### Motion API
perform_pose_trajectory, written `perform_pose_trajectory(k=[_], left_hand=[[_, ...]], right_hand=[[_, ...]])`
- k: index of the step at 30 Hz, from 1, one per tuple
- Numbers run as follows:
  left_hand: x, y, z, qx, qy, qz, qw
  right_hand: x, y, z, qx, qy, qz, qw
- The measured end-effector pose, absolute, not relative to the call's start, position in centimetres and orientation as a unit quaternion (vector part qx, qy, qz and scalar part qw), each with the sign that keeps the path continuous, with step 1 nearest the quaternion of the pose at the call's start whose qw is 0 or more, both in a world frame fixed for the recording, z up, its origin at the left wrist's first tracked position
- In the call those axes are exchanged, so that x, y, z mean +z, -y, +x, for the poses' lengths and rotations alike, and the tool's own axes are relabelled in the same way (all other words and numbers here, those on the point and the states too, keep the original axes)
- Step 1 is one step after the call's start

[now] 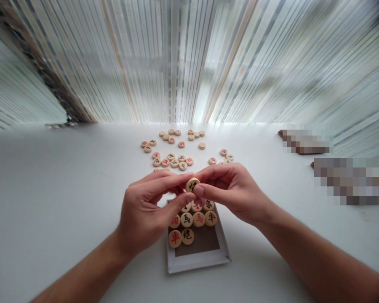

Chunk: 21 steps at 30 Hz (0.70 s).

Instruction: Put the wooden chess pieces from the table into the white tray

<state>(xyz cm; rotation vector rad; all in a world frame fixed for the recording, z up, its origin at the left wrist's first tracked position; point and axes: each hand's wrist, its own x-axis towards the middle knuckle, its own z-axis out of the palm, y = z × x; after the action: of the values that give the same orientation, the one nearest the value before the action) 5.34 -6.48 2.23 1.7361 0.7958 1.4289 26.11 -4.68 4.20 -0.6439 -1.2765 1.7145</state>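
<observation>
Forearms (pixel 306 254) extend from lower left and right, wrists bent inward. Left hand (pixel 148 206) and right hand (pixel 236 191) meet, their fingers (pixel 214 192) narrowed on one round piece (pixel 192 184), its black-marked face tilted toward the camera. Neither hand is nearer. It is held above the far end of the box (pixel 199 266), whose grey floor (pixel 205 244) shows nearer. Loose pieces (pixel 174 163) lie beyond on the counter (pixel 82 202).

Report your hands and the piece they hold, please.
Left hand and right hand both gripping one black-marked piece. Tray partly filled. Tray's far end partly hidden by hands.
</observation>
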Motion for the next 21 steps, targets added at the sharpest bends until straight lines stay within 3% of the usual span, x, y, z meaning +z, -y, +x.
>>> perform_pose_trajectory(k=[11,21], left_hand=[[2.48,6.37,5.69,0.587,-0.321,0.643,0.372],[2.59,6.31,5.82,0.589,-0.346,0.601,0.415]], right_hand=[[3.15,4.58,25.74,0.618,0.556,-0.238,0.503],[3.36,4.58,25.83,0.615,0.543,-0.276,0.500]])
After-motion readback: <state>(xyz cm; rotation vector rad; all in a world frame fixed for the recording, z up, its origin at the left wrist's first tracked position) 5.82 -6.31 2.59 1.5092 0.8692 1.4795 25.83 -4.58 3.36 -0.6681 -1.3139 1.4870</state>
